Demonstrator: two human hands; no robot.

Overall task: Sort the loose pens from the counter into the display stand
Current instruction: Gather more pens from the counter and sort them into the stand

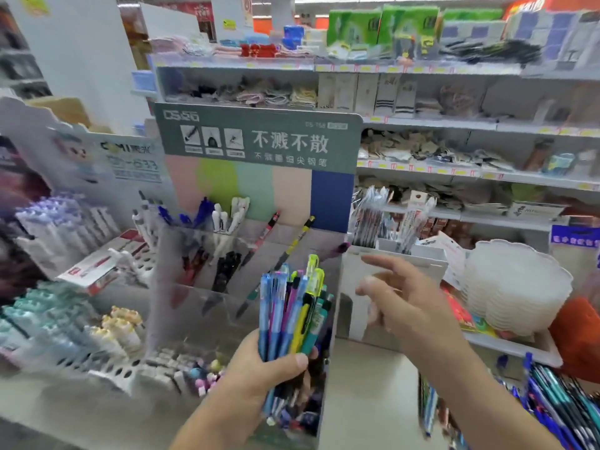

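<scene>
Left grip (259, 368) clamps slim plastic pens (292, 313); right grip (399, 300) hovers, fingers apart.

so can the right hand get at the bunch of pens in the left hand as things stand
Probably yes. The right hand is open and empty, hovering just to the right of the bunch of pens that the left hand grips upright, and nothing sits in the gap between them.

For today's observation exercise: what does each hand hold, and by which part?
The left hand grips a bunch of pens around their lower halves, tops pointing up. The right hand holds nothing; its fingers are spread, blurred.
</scene>
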